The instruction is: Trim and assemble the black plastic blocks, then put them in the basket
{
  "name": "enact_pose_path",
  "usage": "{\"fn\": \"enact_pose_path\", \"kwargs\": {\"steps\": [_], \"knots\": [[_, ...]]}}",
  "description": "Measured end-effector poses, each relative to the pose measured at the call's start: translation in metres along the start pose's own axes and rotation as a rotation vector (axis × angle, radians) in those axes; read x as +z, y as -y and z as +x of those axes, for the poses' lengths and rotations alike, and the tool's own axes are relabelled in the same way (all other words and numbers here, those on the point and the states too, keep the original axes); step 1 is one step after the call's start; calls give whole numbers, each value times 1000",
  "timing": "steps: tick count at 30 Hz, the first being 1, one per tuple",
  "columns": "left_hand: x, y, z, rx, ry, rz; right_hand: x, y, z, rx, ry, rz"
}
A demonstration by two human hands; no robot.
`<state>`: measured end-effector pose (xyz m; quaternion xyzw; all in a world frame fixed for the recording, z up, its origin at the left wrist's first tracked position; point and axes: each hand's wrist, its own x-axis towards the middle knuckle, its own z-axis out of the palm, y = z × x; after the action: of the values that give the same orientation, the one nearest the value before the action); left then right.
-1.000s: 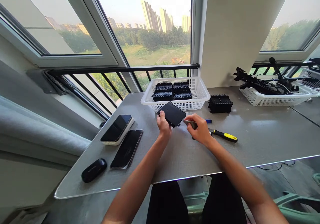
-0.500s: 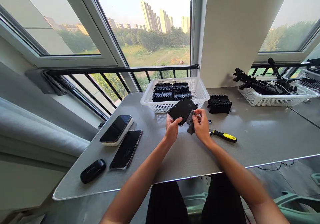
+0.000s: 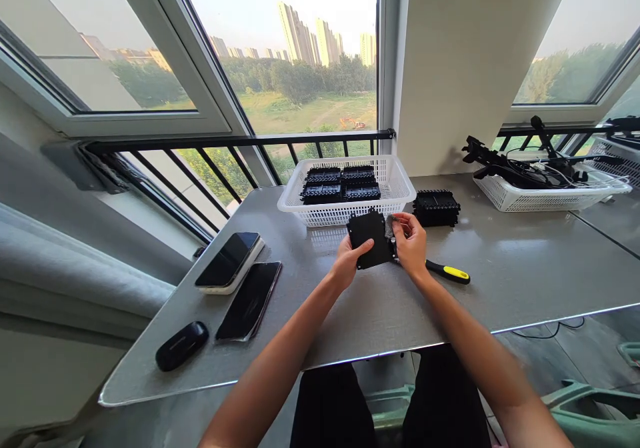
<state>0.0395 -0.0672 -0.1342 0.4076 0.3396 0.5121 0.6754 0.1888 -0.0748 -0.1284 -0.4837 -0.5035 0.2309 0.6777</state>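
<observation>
Checker: Landmark?

Clerk: White basket (image 3: 323, 217), perforated. Contents: black toothed parts (image 3: 341, 185), laid in rows, likely so they sit flat and together.

Checker: Principal item?

Clerk: Black plate (image 3: 367, 235), toothed at the edge, held up and tilted just in front of the basket's right half.

Checker: Left hand?

Clerk: Left hand (image 3: 349, 261), in front of the basket: gripping the plate at its left edge, thumb flat across the face, fingers behind. Presumably held so to steady it and leave the right edge free.

Checker: Right hand?

Clerk: Right hand (image 3: 411, 245), in front of the basket's right end: thumb and fingers pinched on a small grey cloth (image 3: 389, 227) at the plate's right edge. A fingertip hold seems suited to a narrow edge. Pressing or merely beside it: cannot tell.

Checker: Remainder?

Clerk: Stack of black parts (image 3: 436, 208), just right of the basket. Yellow-and-black handle (image 3: 453, 273), front right of the basket, far end hidden; seemingly kept within reach. Two flat dark devices (image 3: 249, 301), front left of the basket, apparently out of the hands' way.
</observation>
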Motion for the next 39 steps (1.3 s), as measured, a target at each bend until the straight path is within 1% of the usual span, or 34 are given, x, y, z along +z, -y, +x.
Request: {"fn": "enact_pose_path", "kwargs": {"steps": [2,4,6,9,13,18,21,25,28,34,36,39], "knots": [[-1,1,2,76,-74,12,-1,0,0,20,35,-19],[-3,0,5,141,-123,19,-2,-1,0,38,92,-51],[-6,-1,8,191,-153,30,-3,-2,0,31,194,-97],[-10,-1,11,237,-189,56,-3,-1,-1,-17,333,-170],[-13,-1,12,251,-208,62,-4,4,-1,-28,425,-224],[-14,-4,12,225,-201,40,-5,7,-2,-52,430,-278],[-12,-7,11,213,-214,15,-6,6,-1,5,460,-230],[-10,-10,8,174,-194,-12,-8,4,1,91,514,-123],[-9,-11,7,138,-191,-21,-9,5,1,103,512,-108],[-10,-13,6,106,-163,-40,-4,4,-2,73,402,-105],[-7,-12,4,96,-147,-39,-3,3,-2,55,346,-98],[-1,-8,-1,45,-84,-13,-6,2,1,64,223,-77]]}}
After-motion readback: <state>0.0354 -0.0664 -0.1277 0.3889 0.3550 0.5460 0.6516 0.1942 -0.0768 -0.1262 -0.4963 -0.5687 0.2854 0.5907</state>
